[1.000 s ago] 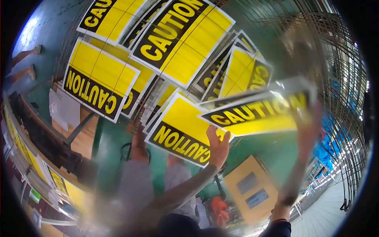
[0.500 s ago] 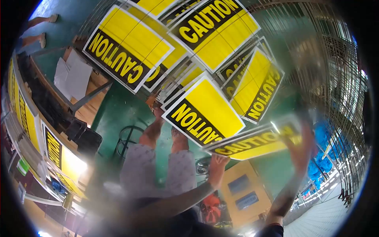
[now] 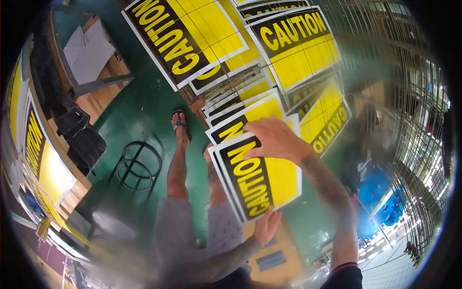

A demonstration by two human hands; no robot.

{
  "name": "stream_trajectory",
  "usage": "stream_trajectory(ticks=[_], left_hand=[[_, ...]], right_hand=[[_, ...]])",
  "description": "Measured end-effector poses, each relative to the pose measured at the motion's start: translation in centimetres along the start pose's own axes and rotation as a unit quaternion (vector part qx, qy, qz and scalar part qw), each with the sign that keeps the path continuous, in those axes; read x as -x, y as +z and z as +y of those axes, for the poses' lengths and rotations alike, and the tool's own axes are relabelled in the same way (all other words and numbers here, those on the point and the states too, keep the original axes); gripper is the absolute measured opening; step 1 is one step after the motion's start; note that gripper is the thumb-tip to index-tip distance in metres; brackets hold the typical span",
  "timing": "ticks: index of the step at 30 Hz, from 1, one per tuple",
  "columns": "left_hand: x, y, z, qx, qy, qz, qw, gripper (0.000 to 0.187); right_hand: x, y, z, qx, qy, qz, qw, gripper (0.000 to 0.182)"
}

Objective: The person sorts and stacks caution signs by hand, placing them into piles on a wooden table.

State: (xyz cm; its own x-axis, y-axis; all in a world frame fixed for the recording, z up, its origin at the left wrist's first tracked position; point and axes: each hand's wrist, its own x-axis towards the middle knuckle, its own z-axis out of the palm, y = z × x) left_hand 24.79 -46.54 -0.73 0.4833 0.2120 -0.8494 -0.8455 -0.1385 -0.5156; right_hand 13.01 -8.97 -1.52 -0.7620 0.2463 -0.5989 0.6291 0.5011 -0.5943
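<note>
A small stack of yellow and black caution signs point(image 3: 284, 185) is held tilted in front of my legs, with more than one sheet edge showing at its left. My left hand point(image 3: 267, 226) grips the lower edge, its fingers closed against the sheets. Over the upper edge, my right hand point(image 3: 276, 139) is bent round with fingers on the printed face. Just behind are more caution signs point(image 3: 262, 108) standing in a wire rack point(image 3: 284, 101), partly covered by my right hand and the held stack.
Wire racks point(image 3: 409, 96) rise along the right side, near blue plastic-like bundles point(image 3: 380, 192). A round metal stool frame point(image 3: 137, 166) stands on the green floor. At left, a bench point(image 3: 79, 192) carries caution signs; white sheets point(image 3: 89, 53) lie beyond. A cardboard box point(image 3: 288, 255) sits below.
My right hand has moved left from the sign's far right end to its upper edge. The held signs have turned, showing more of their face. The view has shifted too.
</note>
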Motion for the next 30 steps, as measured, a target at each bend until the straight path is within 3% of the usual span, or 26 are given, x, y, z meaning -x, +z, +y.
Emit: stream_trajectory(ticks=[2,5,6,10,13,14,17,18,21,22,25,30], left_hand=[[3.2,0.4,-0.2,-0.008,-0.02,0.008,1.0,0.023],[2.5,0.8,-1.5,-0.016,-0.026,-0.003,1.0,0.028],[1.6,1.1,-1.4,-0.028,-0.029,-0.016,0.999,0.028],[0.5,2.8,-1.3,-0.043,0.0,-0.04,0.998,0.026],[-0.1,3.1,-1.6,-0.041,0.007,-0.05,0.998,0.025],[-0.5,3.6,-1.9,-0.036,0.006,-0.047,0.998,0.026],[-2.6,4.9,-2.5,-0.025,0.016,-0.058,0.998,0.027],[-3.4,5.6,-2.3,-0.02,0.024,-0.06,0.998,0.027],[-5.9,5.9,-1.3,-0.008,0.062,-0.061,0.996,0.03],[-6.9,5.5,-0.7,-0.008,0.067,-0.058,0.996,0.03],[-7.5,5.4,-0.4,-0.007,0.076,-0.046,0.996,0.03],[-6.9,5.1,-0.8,0.011,0.088,-0.056,0.994,0.027]], right_hand=[[-0.5,1.4,1.0,-0.055,0.021,-0.042,0.997,0.071],[-0.5,3.4,1.7,-0.053,0.027,0.024,0.998,0.092],[-0.2,3.7,1.7,-0.005,0.008,0.055,0.998,0.123],[0.4,1.9,1.1,-0.002,0.069,0.076,0.995,0.141],[0.5,1.4,1.4,0.034,0.067,0.043,0.996,0.14],[-0.1,2.5,2.3,0.031,0.001,0.1,0.994,0.133],[-0.9,2.7,1.6,0.067,-0.021,0.143,0.987,0.11],[-1.3,2.3,1.2,0.123,-0.034,0.156,0.98,0.093],[-1.9,2.4,1.7,0.171,-0.053,0.212,0.961,0.08],[-1.9,2.3,2.0,0.165,-0.038,0.188,0.967,0.075],[-1.8,2.8,2.8,0.166,-0.021,0.149,0.975,0.072],[0.2,1.5,1.5,0.174,-0.026,0.199,0.964,0.072]])
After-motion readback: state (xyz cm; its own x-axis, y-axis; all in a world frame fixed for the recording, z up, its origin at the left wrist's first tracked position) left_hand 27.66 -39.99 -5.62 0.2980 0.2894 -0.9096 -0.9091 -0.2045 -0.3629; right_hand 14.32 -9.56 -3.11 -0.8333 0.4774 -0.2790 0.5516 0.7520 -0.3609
